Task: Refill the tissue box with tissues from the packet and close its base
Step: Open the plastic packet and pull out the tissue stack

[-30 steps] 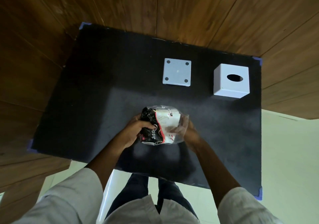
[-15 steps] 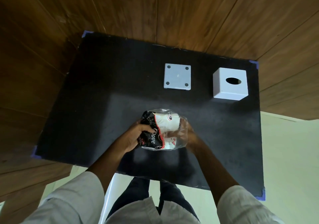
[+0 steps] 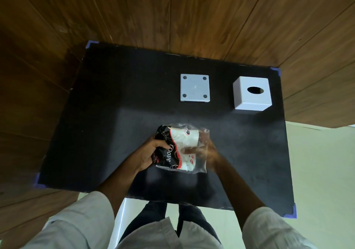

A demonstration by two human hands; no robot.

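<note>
Little has moved: both hands' grip still holds the crinkled black-and-white tissue packet (image 3: 179, 149) above the mat (image 3: 99, 114).

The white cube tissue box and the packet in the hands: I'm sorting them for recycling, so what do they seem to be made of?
The white cube tissue box looks like rigid plastic with a smooth matte finish: crisp edges, a clean-cut oval slot. Painted wood or metal can't be ruled out. The packet is thin plastic film, partly clear, partly printed black and red; it crinkles, glints and shows white tissues inside.
</note>
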